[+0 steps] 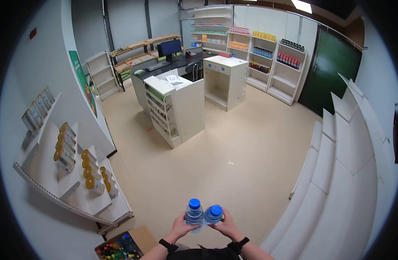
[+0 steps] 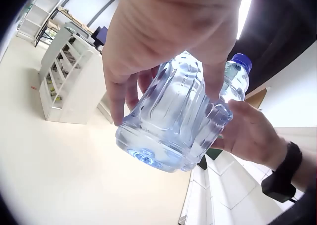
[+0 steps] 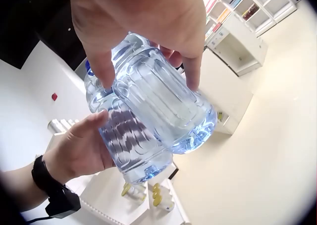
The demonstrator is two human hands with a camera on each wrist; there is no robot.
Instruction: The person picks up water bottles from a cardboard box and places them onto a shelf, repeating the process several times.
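Two clear water bottles with blue caps are held side by side in front of the body. My left hand (image 1: 180, 227) grips the left bottle (image 1: 194, 214), thumb and fingers spread around its sides. My right hand (image 1: 227, 226) holds the right bottle (image 1: 213, 215) the same way, its cap tilted a little. In the left wrist view, the left bottle (image 2: 166, 111) shows its ribbed wall and moulded base. From the right wrist, the right bottle (image 3: 163, 99) overlaps the other bottle (image 3: 131, 141). Both bottles are off any surface, above the floor.
A cardboard box (image 1: 144, 239) of assorted bottles sits at lower left. Shelves with gold-lidded cans (image 1: 93, 184) line the left wall, and white stepped shelves (image 1: 313, 190) line the right. A white counter (image 1: 188, 112) stands ahead; stocked shelves (image 1: 263, 54) and a green door (image 1: 333, 65) are behind.
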